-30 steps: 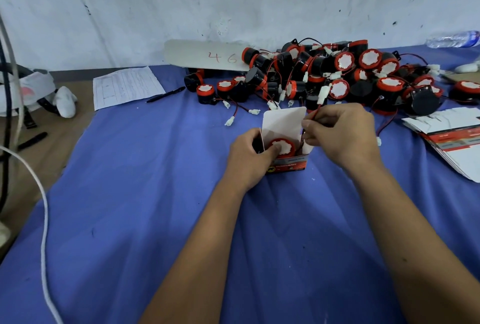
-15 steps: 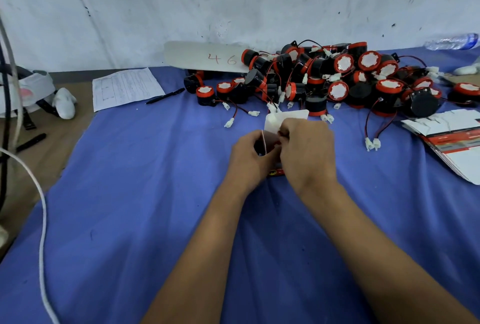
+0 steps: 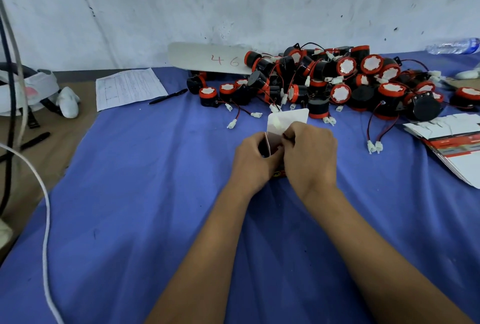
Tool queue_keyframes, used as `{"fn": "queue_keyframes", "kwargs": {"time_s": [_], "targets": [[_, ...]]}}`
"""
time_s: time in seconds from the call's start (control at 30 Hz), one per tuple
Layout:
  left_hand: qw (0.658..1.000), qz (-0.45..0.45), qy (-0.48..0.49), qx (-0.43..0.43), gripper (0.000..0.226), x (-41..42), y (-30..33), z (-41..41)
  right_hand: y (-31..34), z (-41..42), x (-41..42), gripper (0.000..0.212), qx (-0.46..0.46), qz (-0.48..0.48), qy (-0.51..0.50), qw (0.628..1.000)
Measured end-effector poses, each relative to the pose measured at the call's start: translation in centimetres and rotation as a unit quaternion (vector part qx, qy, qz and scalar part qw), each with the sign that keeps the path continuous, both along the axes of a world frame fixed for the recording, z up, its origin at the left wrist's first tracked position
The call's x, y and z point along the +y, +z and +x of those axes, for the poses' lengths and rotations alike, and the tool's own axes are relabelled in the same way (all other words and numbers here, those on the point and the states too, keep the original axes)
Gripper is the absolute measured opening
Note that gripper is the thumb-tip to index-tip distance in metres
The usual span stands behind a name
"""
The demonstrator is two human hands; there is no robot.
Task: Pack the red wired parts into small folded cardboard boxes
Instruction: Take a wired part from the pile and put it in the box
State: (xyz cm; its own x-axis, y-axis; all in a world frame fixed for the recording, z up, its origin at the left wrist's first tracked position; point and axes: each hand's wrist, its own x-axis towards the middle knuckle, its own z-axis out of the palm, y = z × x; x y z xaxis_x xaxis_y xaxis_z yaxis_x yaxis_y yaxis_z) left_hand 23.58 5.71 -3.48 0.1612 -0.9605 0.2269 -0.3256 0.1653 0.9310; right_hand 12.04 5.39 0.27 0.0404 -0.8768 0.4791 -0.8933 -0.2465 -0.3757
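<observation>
A small cardboard box [image 3: 287, 119] stands on the blue cloth at mid-table, its white top flap upright behind my fingers. My left hand [image 3: 253, 161] grips the box's left side, with a side flap edge showing at its thumb. My right hand [image 3: 310, 157] covers the box's opening and right side, fingers curled at the top; the red part inside is hidden. A heap of red-and-black wired parts [image 3: 337, 82] with white connectors lies just beyond the box.
Flat unfolded boxes [image 3: 449, 142] are stacked at the right edge. A white board marked 46 [image 3: 207, 60], a printed sheet [image 3: 128, 88] and a pen [image 3: 168, 96] lie at the back left. A water bottle [image 3: 454, 45] lies far right. A white cable [image 3: 44, 209] crosses the left.
My right hand moved left from the box's right flap to over the opening, hiding the red part that showed inside a second ago. The left hand stays on the box.
</observation>
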Motion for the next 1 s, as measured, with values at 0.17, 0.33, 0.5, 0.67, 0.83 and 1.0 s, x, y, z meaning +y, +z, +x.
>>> {"fn": "queue_keyframes", "kwargs": {"time_s": [0.17, 0.33, 0.5, 0.67, 0.83, 1.0], "targets": [[0.999, 0.013, 0.03, -0.039, 0.029, -0.3, 0.1, -0.2, 0.2, 0.8, 0.7, 0.027, 0.059, -0.02, -0.042, 0.997], [0.998, 0.029, 0.029, -0.054, 0.024, -0.3, 0.3, -0.1, 0.4, 1.2, 0.8, 0.016, 0.12, -0.047, -0.002, 0.992], [0.998, 0.032, 0.025, -0.051, 0.017, -0.2, 0.4, 0.0, 0.5, 1.2, 0.7, 0.007, 0.092, -0.049, 0.028, 0.994], [0.998, 0.017, 0.018, -0.061, 0.005, 0.1, 0.6, -0.2, 0.7, 0.6, 0.3, 0.021, 0.07, 0.001, 0.065, 0.995], [0.999, 0.018, 0.018, -0.028, 0.032, 0.3, 0.5, -0.3, 0.6, -0.3, -0.5, 0.02, 0.037, 0.006, 0.076, 0.996], [1.0, 0.013, 0.003, 0.007, 0.013, 0.8, 0.9, -0.5, 0.4, -0.9, -0.2, 0.022, -0.008, -0.013, 0.057, 0.998]]}}
